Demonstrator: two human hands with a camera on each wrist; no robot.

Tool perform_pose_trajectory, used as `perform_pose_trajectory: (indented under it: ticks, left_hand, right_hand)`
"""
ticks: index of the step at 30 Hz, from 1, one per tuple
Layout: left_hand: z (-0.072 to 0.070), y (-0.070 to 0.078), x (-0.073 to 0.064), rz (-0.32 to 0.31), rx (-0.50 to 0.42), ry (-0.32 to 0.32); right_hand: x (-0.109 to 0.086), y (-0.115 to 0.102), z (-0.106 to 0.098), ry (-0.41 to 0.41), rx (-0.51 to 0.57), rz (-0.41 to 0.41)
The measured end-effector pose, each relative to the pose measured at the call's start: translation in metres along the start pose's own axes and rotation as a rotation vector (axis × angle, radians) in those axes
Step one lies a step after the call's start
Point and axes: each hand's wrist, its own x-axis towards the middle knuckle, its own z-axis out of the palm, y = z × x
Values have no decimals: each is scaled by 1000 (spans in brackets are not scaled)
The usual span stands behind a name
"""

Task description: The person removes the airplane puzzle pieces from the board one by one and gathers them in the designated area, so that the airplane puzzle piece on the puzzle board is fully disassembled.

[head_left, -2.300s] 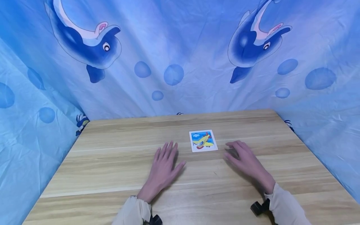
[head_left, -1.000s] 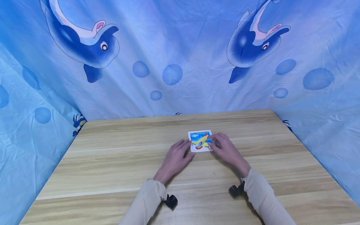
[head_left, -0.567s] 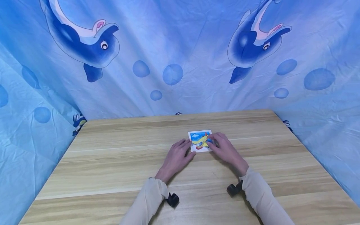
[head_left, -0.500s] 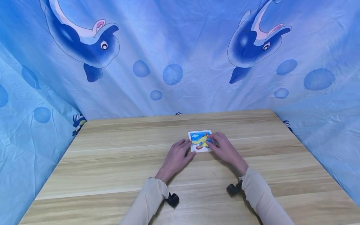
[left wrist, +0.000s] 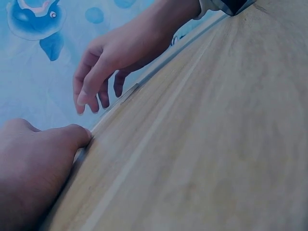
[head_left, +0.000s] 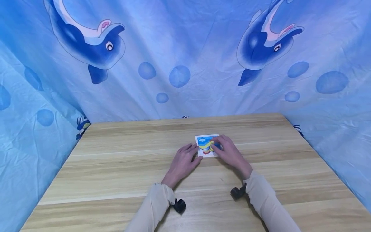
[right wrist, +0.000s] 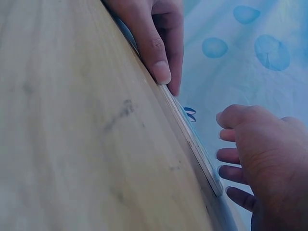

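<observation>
A small square picture board, white-bordered with a yellow airplane on blue, lies flat on the wooden table. My left hand holds its near left corner, thumb at the near edge and fingertips along the left side. The right wrist view shows that thumb right at the end of the board's thin layered edge. Over the board's right half is my right hand, its thumb and fingers bent downward and spread apart. In the left wrist view, nothing shows between this right hand's fingers. It covers part of the airplane picture.
The wooden table extends around the board on all sides. Behind it hangs a blue curtain printed with dolphins and bubbles. Black wrist cameras sit on both cuffs, the left camera and right camera close above the tabletop.
From flat on the table, my left hand has come right and forward to the board's corner. My right hand has moved left from beside the board to over it, lately a little farther left.
</observation>
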Motion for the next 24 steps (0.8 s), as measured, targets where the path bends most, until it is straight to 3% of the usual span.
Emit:
perform_pose_trajectory:
  ticks: [8, 24]
  left_hand:
    - [2, -1, 0, 25, -1, 44]
    - [2, -1, -1, 24, 17, 36]
  right_hand:
    - [8, -1, 8, 10, -6, -26]
    - [24, -5, 20, -4, -62, -58]
